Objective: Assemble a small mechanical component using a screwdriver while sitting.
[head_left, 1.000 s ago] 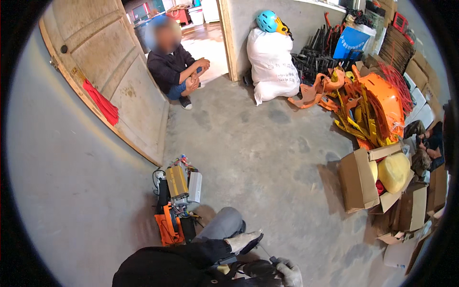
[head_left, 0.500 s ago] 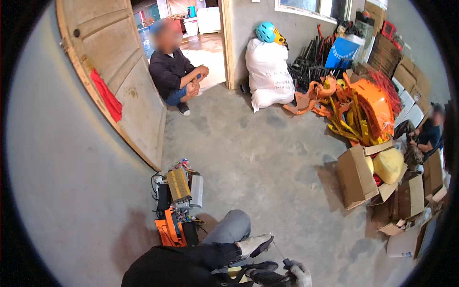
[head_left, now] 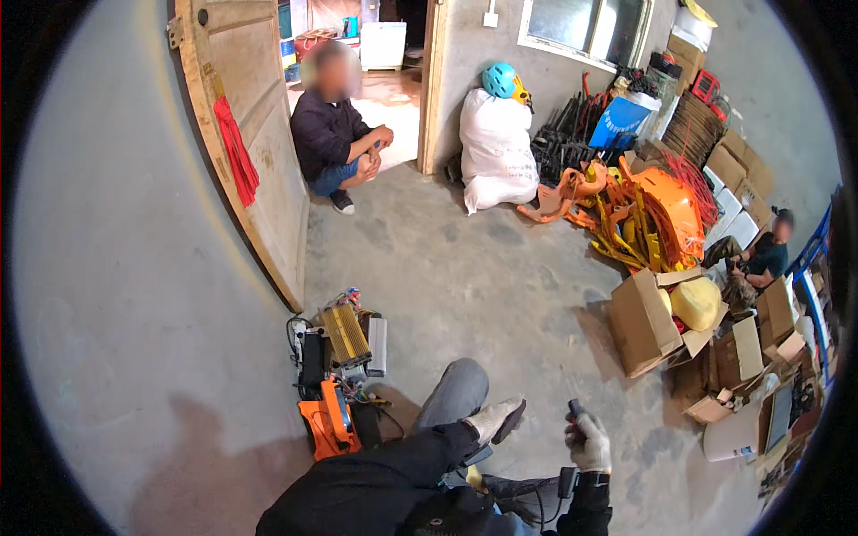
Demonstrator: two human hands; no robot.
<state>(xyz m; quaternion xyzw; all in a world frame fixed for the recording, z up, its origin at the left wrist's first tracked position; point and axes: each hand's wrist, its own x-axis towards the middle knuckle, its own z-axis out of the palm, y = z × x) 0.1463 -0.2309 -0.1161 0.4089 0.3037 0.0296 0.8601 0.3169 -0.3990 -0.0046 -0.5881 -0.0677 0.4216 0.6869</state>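
Note:
My left hand [head_left: 491,420], in a pale work glove, is closed on a small dark piece [head_left: 509,422] beside my bent grey-trousered knee [head_left: 451,391]. To its right, my gloved right hand [head_left: 587,444] grips a screwdriver [head_left: 576,409] by its dark handle, raised above the floor. A dark object with a cable [head_left: 567,482] shows just below that hand. To the left of my knee lie electronic units with gold [head_left: 347,333] and silver [head_left: 377,347] cases, tangled wires and an orange tool-like object [head_left: 323,420].
A person [head_left: 335,143] squats by the open door [head_left: 255,98]; another [head_left: 760,259] sits at right. A helmet [head_left: 500,80] tops a white sack [head_left: 496,156] by the back wall. Orange plastic parts [head_left: 661,214], cardboard boxes [head_left: 645,326] and stacked goods line the right side.
My right hand has lifted and moved rightward with the screwdriver, away from my left hand. My left hand sits slightly higher and further right. The whole view has shifted, showing more of the seated person.

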